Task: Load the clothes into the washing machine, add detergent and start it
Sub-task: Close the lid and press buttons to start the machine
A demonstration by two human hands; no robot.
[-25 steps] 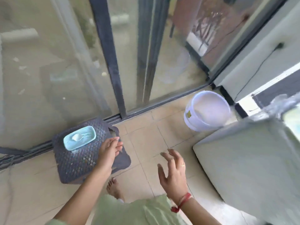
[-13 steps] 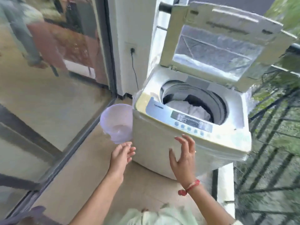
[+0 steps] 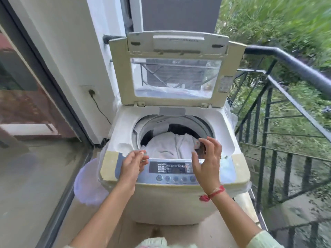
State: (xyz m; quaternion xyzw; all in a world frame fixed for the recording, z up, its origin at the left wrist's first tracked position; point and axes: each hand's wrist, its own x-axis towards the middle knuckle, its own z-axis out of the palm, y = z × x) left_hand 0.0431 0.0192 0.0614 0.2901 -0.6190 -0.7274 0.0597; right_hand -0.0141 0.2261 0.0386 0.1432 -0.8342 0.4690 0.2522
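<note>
Top-load washing machine (image 3: 172, 199) w/ lid (image 3: 176, 68) up, white clothes (image 3: 172, 147) piled in the drum, left hand (image 3: 132, 164) open & empty over the button panel (image 3: 172, 171), right hand (image 3: 207, 163) open, fingers spread, holding nothing, pale bucket (image 3: 87, 185) on floor left of machine, black railing (image 3: 290, 111) on the right

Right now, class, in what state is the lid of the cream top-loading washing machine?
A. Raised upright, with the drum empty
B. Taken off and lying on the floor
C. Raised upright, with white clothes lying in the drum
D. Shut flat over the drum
C: the cream lid with a clear window stands upright behind the drum opening, and white clothes lie inside the grey drum.
</note>
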